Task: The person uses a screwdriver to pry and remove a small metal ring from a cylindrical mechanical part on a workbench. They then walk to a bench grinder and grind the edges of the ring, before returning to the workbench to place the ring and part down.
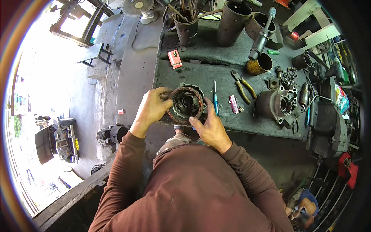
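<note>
A round metal motor housing [188, 101] sits at the table's near edge, its open end facing up. Inside its rim runs a ring of reddish-brown copper winding [172, 96], with a dark hollow in the middle. My left hand [152, 108] is closed on the left side of the ring, thumb and fingertips pressed together at the winding. From the right, my right hand [212, 129] grips the housing, thumb on the near rim and fingers along the outer side. Just right of it lies a blue-handled screwdriver [215, 98]. Further right are open pliers [243, 86] with yellowish handles.
A dark metal gear housing [276, 102] stands on the table [212, 71] at right, near a small pink-and-white packet [233, 104]. A red box [174, 59] lies at the far left edge. Several metal cans [234, 23] stand behind. Another person [305, 205] is at lower right.
</note>
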Demonstrator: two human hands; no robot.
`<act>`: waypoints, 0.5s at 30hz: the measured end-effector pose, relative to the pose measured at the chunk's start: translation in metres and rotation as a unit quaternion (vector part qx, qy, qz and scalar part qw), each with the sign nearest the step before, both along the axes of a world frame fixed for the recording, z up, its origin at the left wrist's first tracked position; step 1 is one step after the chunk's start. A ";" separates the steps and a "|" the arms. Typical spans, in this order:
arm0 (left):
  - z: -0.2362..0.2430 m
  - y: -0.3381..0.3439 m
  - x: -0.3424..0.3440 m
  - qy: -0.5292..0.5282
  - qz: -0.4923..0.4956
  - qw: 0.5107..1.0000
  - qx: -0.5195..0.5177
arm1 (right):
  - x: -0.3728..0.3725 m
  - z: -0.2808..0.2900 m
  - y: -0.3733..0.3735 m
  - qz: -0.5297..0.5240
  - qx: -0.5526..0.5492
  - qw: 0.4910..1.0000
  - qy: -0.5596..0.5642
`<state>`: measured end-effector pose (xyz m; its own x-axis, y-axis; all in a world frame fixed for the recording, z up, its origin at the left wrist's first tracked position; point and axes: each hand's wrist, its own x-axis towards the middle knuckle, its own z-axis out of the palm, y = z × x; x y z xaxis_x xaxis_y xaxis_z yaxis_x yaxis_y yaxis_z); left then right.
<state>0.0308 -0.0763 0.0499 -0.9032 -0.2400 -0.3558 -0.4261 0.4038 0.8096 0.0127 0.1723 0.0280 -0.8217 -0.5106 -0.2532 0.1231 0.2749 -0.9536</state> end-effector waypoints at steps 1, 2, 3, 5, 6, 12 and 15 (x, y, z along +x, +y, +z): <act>0.002 -0.001 -0.002 0.003 -0.013 1.000 -0.023 | 0.001 -0.005 0.000 -0.006 -0.010 1.000 0.018; 0.004 -0.001 -0.002 -0.014 -0.012 1.000 -0.019 | 0.000 -0.010 0.000 -0.008 -0.020 0.999 0.045; 0.005 -0.001 -0.005 -0.020 -0.015 0.999 -0.020 | 0.000 -0.014 0.000 -0.016 -0.017 0.998 0.050; 0.008 -0.002 -0.008 -0.015 -0.022 0.999 -0.019 | -0.003 -0.019 0.002 -0.013 -0.027 0.995 0.091; 0.009 -0.001 -0.009 -0.006 -0.024 1.000 -0.015 | -0.003 -0.019 0.004 -0.011 -0.022 0.995 0.097; 0.015 -0.001 -0.004 -0.018 0.009 1.000 0.024 | -0.003 0.004 0.014 -0.005 -0.042 0.996 -0.077; 0.015 -0.002 -0.007 -0.027 0.015 0.999 0.008 | -0.008 0.006 0.014 -0.039 -0.110 0.986 -0.122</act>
<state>0.0241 -0.0784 0.0644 -0.8749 -0.2614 -0.4076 -0.4814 0.3776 0.7910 0.0049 0.1866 0.0336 -0.7893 -0.5128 -0.3377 0.3684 0.0445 -0.9286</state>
